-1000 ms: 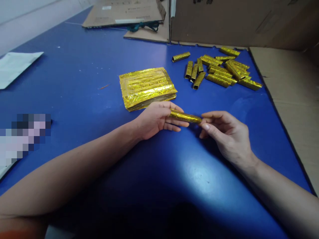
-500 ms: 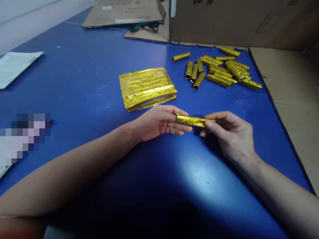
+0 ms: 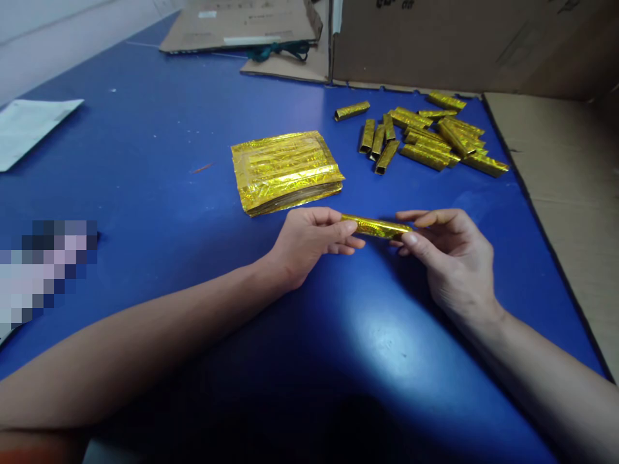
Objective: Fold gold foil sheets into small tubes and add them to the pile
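Observation:
A narrow golden foil tube (image 3: 378, 227) is held level between both hands above the blue table (image 3: 159, 193). My left hand (image 3: 314, 241) pinches its left end, thumb on top. My right hand (image 3: 447, 254) grips its right end between thumb and fingers, some of the fingers spread behind it. Just beyond my left hand lies a stack of flat golden foil sheets (image 3: 287, 167). Further back on the right is a loose pile of golden tubes (image 3: 425, 154), with a single tube (image 3: 352, 111) lying apart to its left.
Cardboard (image 3: 435, 45) stands along the back right, and more cardboard (image 3: 556, 167) lies beyond the table's right edge. A flat cardboard piece (image 3: 242, 26) and a dark green tie (image 3: 280, 51) are at the back. White paper (image 3: 33, 129) lies at the left.
The thumb of my left hand has come down over the tube's left end, and that hand has closed more. The tube has turned, showing a different face. My right hand's fingers have shifted slightly.

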A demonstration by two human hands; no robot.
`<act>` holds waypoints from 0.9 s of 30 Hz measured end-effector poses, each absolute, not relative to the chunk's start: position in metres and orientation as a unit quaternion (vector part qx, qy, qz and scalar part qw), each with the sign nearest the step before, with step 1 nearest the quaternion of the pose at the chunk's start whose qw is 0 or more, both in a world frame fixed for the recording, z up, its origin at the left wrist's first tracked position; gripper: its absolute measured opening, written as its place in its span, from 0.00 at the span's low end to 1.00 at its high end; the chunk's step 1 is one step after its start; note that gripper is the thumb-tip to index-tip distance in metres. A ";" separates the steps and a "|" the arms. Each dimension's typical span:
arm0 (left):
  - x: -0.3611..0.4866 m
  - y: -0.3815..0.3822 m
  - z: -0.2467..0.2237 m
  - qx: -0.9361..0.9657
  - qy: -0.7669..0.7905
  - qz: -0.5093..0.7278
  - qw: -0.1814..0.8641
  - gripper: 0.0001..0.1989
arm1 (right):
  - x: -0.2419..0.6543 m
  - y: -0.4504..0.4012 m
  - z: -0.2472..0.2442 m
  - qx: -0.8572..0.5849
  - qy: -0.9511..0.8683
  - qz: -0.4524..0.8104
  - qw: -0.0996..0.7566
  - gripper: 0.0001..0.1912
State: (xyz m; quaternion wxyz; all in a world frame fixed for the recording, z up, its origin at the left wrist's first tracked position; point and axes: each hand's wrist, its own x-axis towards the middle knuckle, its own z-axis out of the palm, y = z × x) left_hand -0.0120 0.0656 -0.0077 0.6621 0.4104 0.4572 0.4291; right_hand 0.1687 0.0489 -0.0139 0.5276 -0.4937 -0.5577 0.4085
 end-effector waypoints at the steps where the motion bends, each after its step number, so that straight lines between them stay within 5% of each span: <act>1: -0.012 0.066 -0.008 0.403 0.457 0.437 0.662 0.04 | 0.170 0.050 -0.015 -0.492 -0.570 0.394 0.527 0.08; 27: -0.012 0.064 -0.008 0.387 0.411 0.423 0.709 0.07 | 0.172 0.051 -0.018 -0.451 -0.573 0.439 0.525 0.04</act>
